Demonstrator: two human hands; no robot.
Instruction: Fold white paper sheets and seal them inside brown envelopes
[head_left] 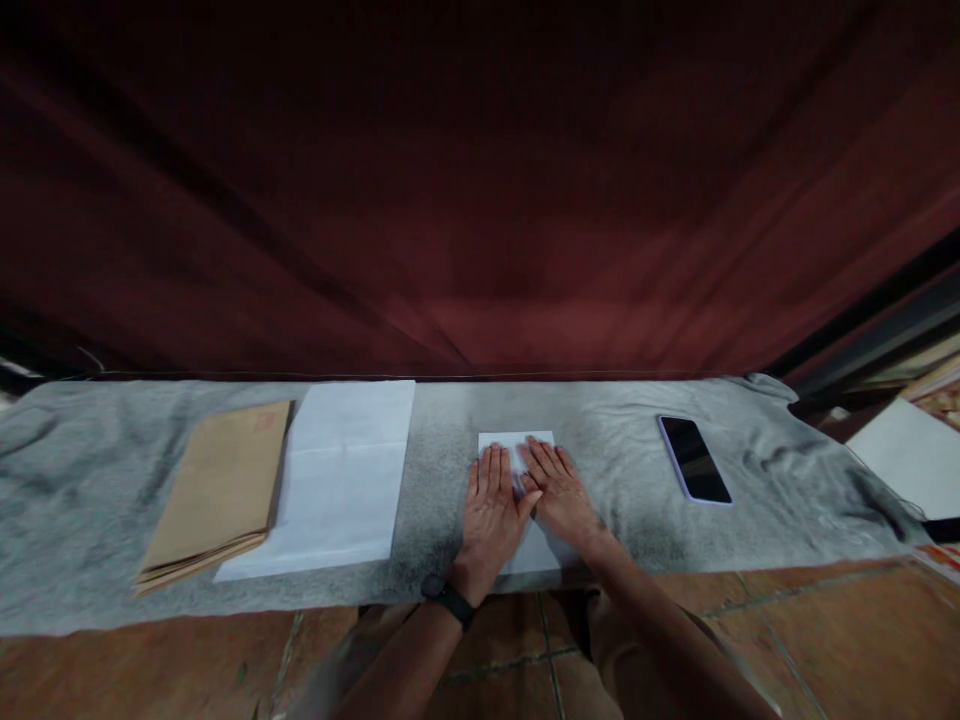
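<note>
A narrow white sheet of paper, which looks folded, lies on the grey cloth in front of me. Flat on its left half rests my left hand, fingers stretched out and pointing away from me, with a dark watch on the wrist. My right hand presses on the right half, its fingers spread and its thumb side touching my left thumb. Between them they cover most of the paper; its top edge and lower part show. Neither hand grips anything.
Left of my hands, large white sheets lie partly under a stack of brown envelopes. A phone in a purple case lies to the right. The grey cloth covers a narrow surface, with a dark red curtain hanging behind it.
</note>
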